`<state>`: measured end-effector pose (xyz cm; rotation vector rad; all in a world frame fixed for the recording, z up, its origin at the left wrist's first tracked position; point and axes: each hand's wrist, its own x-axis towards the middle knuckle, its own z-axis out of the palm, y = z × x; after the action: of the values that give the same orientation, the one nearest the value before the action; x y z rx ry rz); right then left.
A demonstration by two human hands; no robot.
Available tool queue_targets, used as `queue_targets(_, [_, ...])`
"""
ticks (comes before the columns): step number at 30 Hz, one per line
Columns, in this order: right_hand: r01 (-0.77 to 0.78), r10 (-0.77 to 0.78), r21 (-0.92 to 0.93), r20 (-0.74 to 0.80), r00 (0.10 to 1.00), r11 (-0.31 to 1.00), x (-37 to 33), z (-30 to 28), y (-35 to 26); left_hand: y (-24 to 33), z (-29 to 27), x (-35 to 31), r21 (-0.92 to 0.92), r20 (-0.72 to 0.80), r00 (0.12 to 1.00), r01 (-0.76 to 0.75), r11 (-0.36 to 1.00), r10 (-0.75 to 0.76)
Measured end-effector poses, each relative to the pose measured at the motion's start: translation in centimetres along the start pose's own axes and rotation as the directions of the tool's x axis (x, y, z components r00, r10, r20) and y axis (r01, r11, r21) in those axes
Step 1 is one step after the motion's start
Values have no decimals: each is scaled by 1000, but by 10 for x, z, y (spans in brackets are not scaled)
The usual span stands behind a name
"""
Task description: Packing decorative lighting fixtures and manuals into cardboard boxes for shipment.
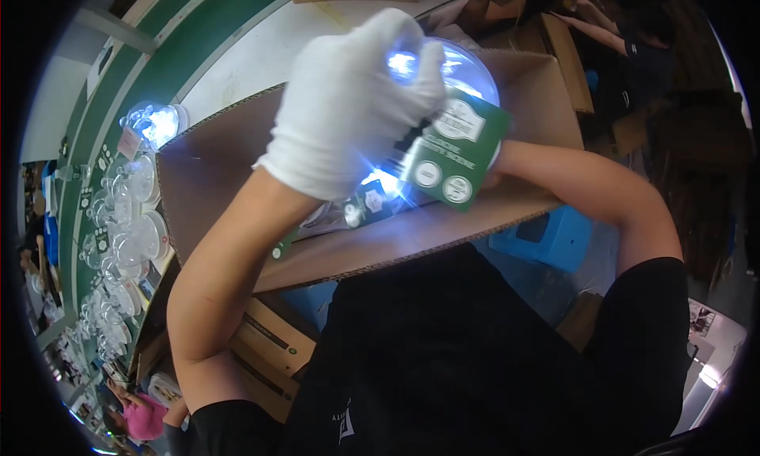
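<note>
My left hand (348,100), in a white glove, curls its fingers round a clear glass cloche (475,72) with bright white lights inside. A green card tag (459,151) with white print hangs on the cloche's near side. Bare-skinned, my right hand (492,171) reaches in from the right, at the cloche's lower side. The tag covers most of it, so its fingers do not show. Beneath my hands stands an open cardboard box (364,254). Inside it lie another lit piece (388,183) and a green tag (368,207), partly hidden by my glove and the near wall.
Several clear domes with white bases (131,242) line the table on the left. One lit cloche (154,123) stands by the box's left corner. A blue plastic stool or crate (546,238) is below the box. Other people work at far right and lower left (142,416).
</note>
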<state>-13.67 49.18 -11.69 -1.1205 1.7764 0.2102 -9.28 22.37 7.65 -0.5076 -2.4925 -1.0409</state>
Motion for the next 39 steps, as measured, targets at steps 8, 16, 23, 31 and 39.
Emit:
queue_targets(8, [-117, 207, -313, 273, 939, 943, -42, -41, -39, 10, 36, -7, -85, 58, 998, 37, 996, -32])
queue_targets(16, [-192, 302, -439, 196, 933, 878, -150, -20, -38, 10, 86, -15, -27, 235, 960, 163, 986, -152])
queue_targets(23, [-150, 126, -96, -222, 967, 984, -148, -6, -27, 3, 111, -4, 37, 263, 927, 267, 963, -267])
queue_targets(31, [-283, 198, -252, -314, 929, 926, -123, 1, -18, 0, 127, -4, 108, 285, 939, 168, 980, -192])
queue_targets(39, [154, -224, -268, -254, 941, 951, -126, -2, -8, -7, 147, 4, 87, 300, 913, 264, 961, -278])
